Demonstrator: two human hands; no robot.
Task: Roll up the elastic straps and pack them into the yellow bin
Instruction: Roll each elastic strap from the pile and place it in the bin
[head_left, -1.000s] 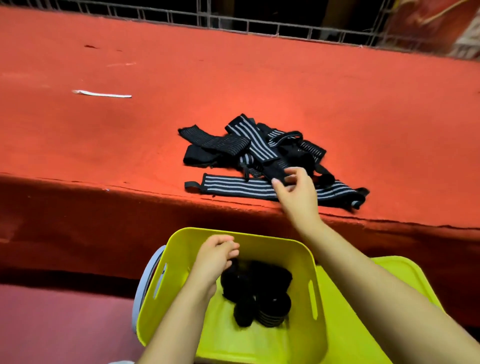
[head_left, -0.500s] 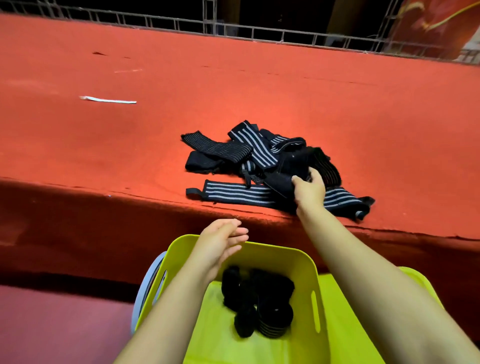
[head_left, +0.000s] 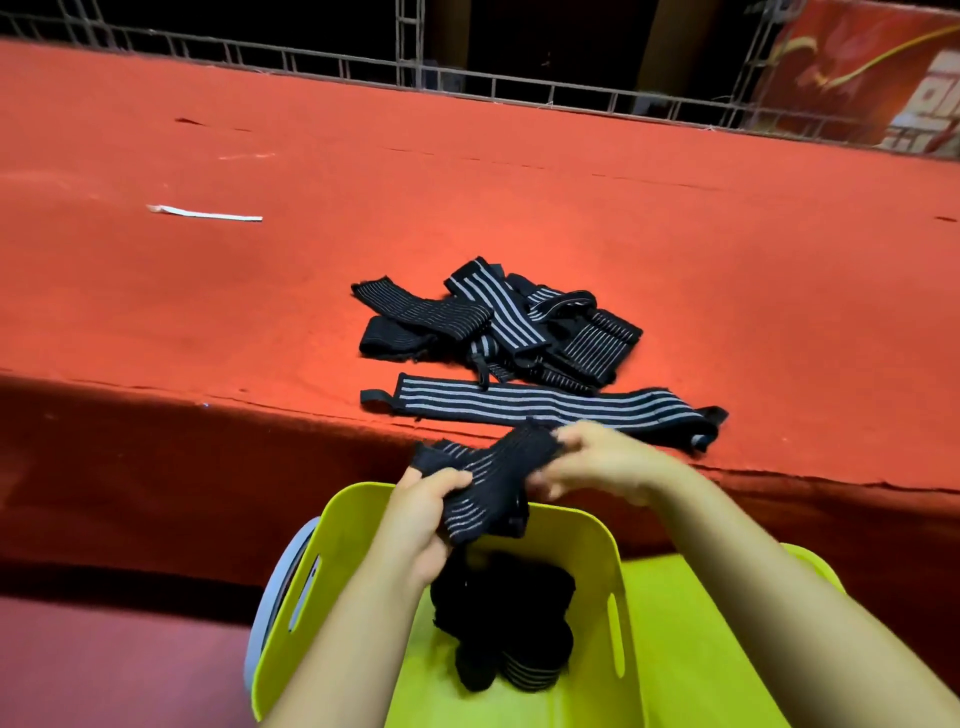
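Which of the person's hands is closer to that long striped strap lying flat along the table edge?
The right hand. It sits just below the long striped strap, nearly touching it. The left hand is lower, over the yellow bin; both grip another strap.

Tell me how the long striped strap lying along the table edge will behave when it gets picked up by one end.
The long striped strap will probably droop and dangle: the held strap already sags between the left hand and right hand. It looks thin and flat, so likely light. Its knitted surface and the red table covering suggest it drags rather than slides.
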